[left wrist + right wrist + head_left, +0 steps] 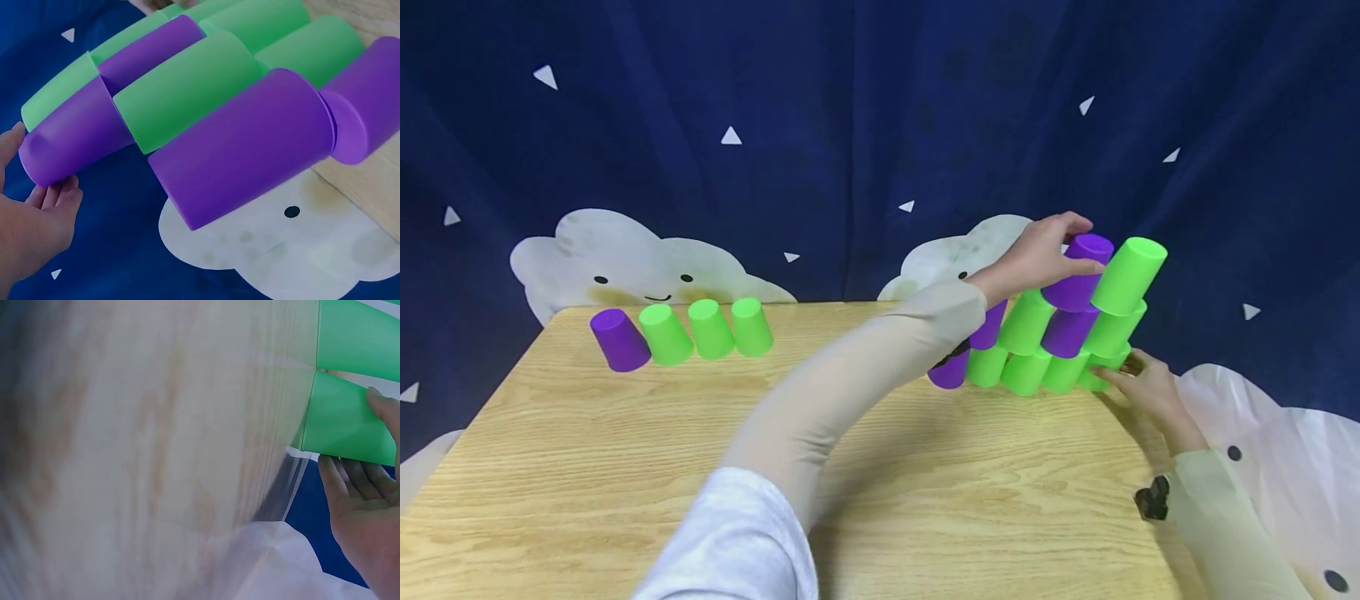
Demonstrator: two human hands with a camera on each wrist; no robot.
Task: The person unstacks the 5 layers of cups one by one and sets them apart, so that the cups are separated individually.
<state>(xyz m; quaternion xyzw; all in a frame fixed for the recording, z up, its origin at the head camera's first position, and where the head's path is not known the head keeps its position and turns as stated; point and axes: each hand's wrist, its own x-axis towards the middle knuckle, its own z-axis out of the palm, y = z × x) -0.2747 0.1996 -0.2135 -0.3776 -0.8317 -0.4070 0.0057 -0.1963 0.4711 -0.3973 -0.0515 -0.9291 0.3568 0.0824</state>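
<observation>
The left arm (880, 350) reached across, and the left hand (1037, 252) gripped a round purple plastic cup (1070, 292) in the 3rd row up. The right hand (1153, 392) held a round green plastic cup (344, 419) in the bottom row, thumb in front.

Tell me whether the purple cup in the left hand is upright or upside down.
Upside down: the head view shows the purple cup with its closed, narrower end on top.
</observation>
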